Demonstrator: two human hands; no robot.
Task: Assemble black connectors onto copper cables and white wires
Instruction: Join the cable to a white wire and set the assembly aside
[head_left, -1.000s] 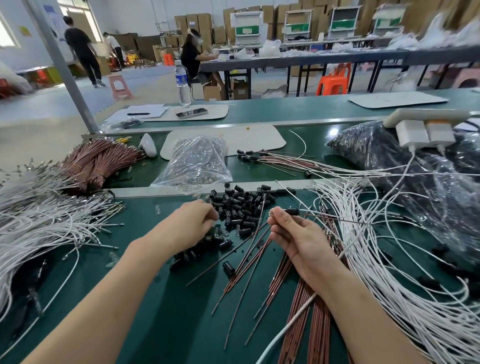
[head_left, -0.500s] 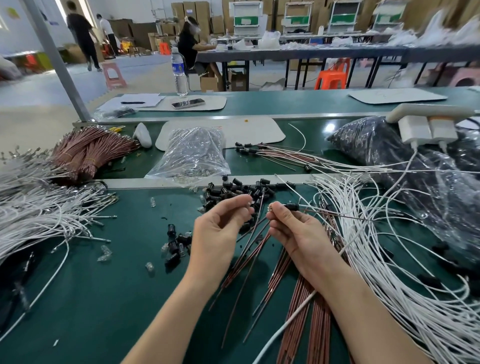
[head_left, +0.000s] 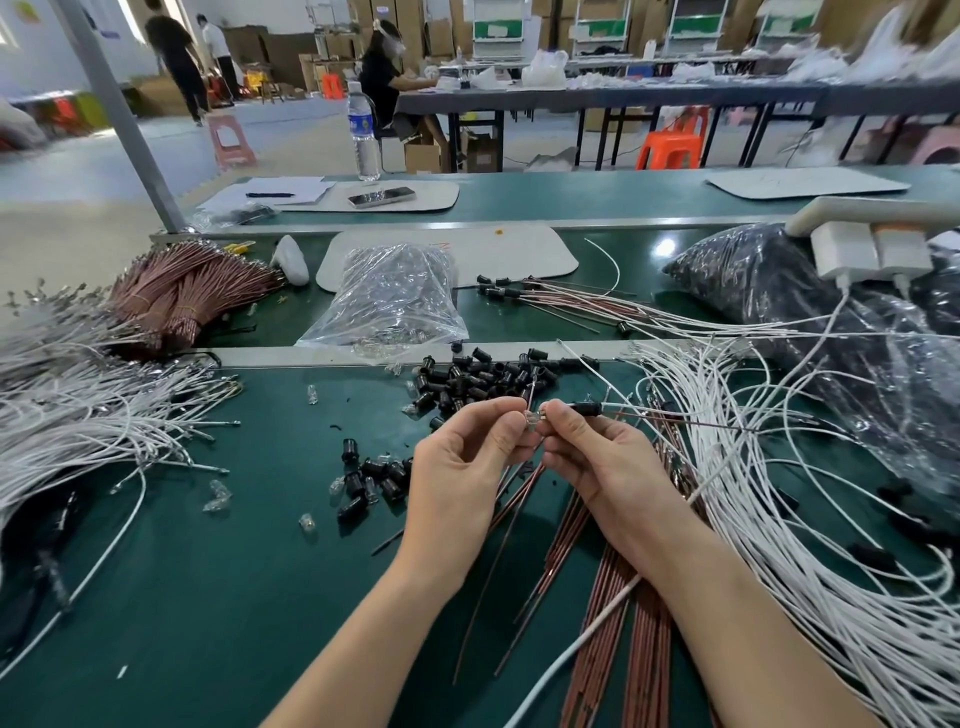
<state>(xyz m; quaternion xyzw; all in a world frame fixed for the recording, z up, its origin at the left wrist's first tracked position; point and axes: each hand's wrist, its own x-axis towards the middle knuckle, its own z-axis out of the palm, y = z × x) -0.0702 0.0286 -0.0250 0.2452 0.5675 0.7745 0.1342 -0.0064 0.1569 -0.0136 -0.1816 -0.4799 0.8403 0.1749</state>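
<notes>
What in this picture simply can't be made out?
Head view:
The small clear piece, pinched by the left hand next to the black connector in the right hand: too small, fingertips cover it; its fit is unclear.
The clear bag: glare hides the contents.
The dark bag: shiny crinkled plastic hides the contents; right edge cuts it off.
The white wires on the left: left edge cuts off their far ends.

black connectors (head_left: 478, 376) heaped, copper cables (head_left: 613, 623) (loose), white wires (head_left: 779, 519)
</notes>
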